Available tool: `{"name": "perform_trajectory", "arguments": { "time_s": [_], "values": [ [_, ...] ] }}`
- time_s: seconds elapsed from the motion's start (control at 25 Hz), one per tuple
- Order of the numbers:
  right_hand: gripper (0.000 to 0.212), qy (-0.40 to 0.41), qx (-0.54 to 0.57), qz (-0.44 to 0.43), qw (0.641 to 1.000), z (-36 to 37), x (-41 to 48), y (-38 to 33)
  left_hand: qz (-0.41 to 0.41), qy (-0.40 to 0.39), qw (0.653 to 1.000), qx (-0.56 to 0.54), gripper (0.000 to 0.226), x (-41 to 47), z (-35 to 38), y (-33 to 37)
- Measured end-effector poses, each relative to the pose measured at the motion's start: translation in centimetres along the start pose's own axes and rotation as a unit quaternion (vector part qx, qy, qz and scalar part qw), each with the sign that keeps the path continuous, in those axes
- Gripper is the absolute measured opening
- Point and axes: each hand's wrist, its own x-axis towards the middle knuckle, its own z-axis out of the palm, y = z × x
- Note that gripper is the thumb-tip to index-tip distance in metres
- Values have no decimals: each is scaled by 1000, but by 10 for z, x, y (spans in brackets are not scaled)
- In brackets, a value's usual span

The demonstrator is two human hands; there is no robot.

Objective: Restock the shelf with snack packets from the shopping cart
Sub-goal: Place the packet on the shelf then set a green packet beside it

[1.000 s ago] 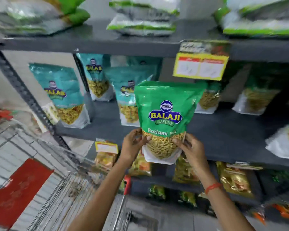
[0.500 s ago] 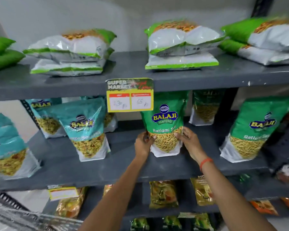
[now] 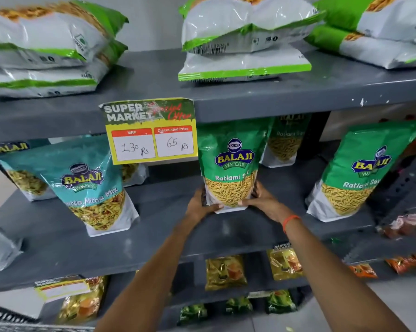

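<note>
The green packet (image 3: 231, 164) has gone from mid-air to standing on the middle shelf (image 3: 154, 236); both hands have slid down to its base.

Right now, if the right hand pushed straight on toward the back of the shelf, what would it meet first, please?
The right hand already presses the green Ratlami Sev packet, so that moves first. Behind it stands another green packet, probably next in line, though the depth between them is unclear.

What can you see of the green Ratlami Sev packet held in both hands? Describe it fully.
The green Ratlami Sev packet is a glossy plastic stand-up pouch with a Balaji Wafers logo, pictured yellow sev and a white base. It stands upright on the grey middle shelf, just right of the price tag. The left hand and right hand grip its lower corners.
</note>
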Motion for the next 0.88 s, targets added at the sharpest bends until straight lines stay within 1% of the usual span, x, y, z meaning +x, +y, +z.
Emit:
{"name": "perform_trajectory", "arguments": {
  "time_s": [0.12, 0.24, 0.28, 0.48, 0.68, 0.8, 0.88],
  "values": [
    [88, 9, -11, 11, 1000, 2, 4, 1, -8, -11, 1000, 3, 92, 1, 3, 7],
    [89, 4, -26, 18, 999, 1, 2, 0, -7, -12, 1000, -3, 100, -2, 5, 4],
    [89, 1, -24, 16, 1000, 1, 3, 0, -6, -13, 1000, 0, 100, -4, 5, 4],
    [88, 6, -20, 12, 1000, 6, -7, -6, -5, -22, 1000, 19, 85, -10, 3, 13],
    [93, 18, -34, 9, 999, 4, -45, 19, -6, -16, 999, 30, 76, -48, 17, 5],
    [89, 20, -27, 4, 999, 2, -63, 26, -10, -7, 1000, 26, 76, -66, 28, 1],
    [82, 17, -16, 3, 1000, 3, -68, 24, -15, -11, 999, 29, 76, -68, 28, 4]
  ]
}}
